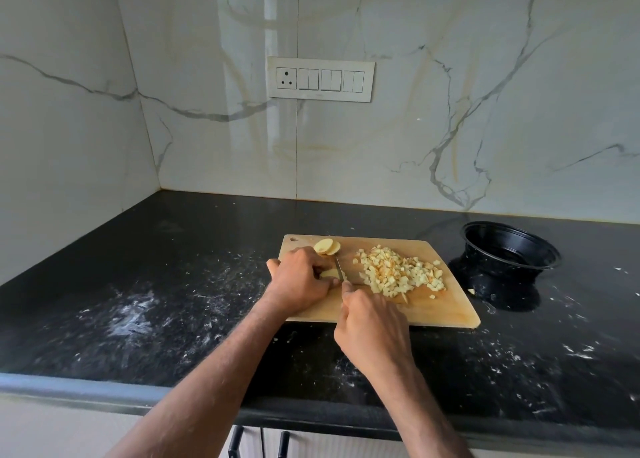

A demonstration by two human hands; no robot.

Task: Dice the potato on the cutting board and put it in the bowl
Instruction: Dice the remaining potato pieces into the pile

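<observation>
Marble-veined wall tiles rise behind a black counter point(138, 284) dusted with pale smears and scraps. On it, near the front edge, the left hand point(301, 277) curls its fingers point(320, 267) over a potato piece point(329, 273) and pins it to the wooden cutting board point(433, 305) near the board's left edge. Just to the right, the right hand point(372, 322) is wrapped round the handle of a knife point(340, 269), whose blade stands against the held piece. At the board's far left corner lie a few potato slices point(327, 246), overlapping. A heap of diced potato point(398, 272) covers the middle and right of the board. Off the board's right edge, toward the back of the counter, sits a black bowl point(512, 250), with one stray cube on the counter just in front of it. A switch plate point(320, 79) is set in the wall above.
</observation>
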